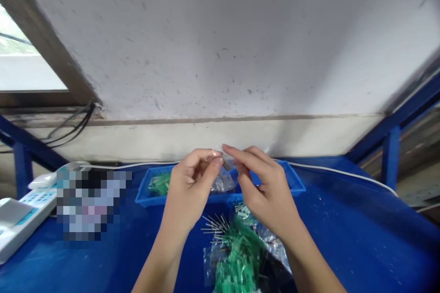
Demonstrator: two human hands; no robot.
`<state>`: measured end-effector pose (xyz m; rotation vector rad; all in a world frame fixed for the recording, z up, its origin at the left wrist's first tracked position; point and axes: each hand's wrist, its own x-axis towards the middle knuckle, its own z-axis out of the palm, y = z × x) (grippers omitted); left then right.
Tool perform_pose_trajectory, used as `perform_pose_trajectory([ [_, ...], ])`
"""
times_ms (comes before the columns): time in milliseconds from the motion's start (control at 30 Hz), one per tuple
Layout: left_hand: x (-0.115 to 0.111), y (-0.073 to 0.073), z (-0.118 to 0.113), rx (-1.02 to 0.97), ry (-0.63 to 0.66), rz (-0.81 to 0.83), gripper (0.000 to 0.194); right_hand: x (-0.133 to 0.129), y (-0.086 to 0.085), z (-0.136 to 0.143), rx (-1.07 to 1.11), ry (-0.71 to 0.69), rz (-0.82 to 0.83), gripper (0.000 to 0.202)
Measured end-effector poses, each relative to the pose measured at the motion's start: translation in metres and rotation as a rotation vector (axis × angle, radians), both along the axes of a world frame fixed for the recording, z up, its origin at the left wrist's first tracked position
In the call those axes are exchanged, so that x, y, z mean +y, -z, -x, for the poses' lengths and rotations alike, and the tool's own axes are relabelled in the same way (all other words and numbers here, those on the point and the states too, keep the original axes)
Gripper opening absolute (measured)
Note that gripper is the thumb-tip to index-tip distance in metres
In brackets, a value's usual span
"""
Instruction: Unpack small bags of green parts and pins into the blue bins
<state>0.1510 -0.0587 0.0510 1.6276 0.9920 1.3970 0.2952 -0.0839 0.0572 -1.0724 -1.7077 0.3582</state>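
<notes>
My left hand (192, 183) pinches a small clear plastic bag (217, 152) between thumb and forefinger, above the blue tray. A thin brownish piece (226, 165) shows at the bag, too small to name. Close beside it on the right is my right hand (263, 178), its forefinger stretched to the bag's edge and its thumb apart from that finger. Below both hands lies a pile of green plastic strips (240, 252), with thin metal pins (216, 228) fanned out at its left and clear small bags (275, 245) around it.
Behind my hands a long blue tray (144, 199) holds green pieces (160, 184) and clear bags (223, 183). A white power strip (20, 224) and a blurred-out object (89, 206) are at left. A white cable (343, 173) runs along the wall (223, 55) on the blue table (360, 238).
</notes>
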Motion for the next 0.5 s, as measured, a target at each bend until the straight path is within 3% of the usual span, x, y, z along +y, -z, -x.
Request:
perform_pose_trajectory([
  [167, -0.0058, 0.0009, -0.0045, 0.095, -0.144, -0.305, 0.010, 0.0024, -0.0014, -0.0005, 0.362, 0.115, 0.211, 0.032],
  [300, -0.0072, 0.0017, -0.0090, 0.243, -0.208, -0.469, 0.015, 0.0047, -0.0016, -0.0021, 0.515, -0.061, 0.345, 0.031],
  [400, -0.0049, 0.0015, -0.0082, 0.302, -0.134, -0.467, 0.016, 0.0024, -0.0023, -0.0002, 0.522, -0.035, 0.240, 0.028],
  [500, -0.0032, 0.0020, -0.0042, 0.327, 0.005, -0.344, 0.018, -0.0022, -0.0028, -0.0004, 0.468, 0.207, 0.043, 0.027],
])
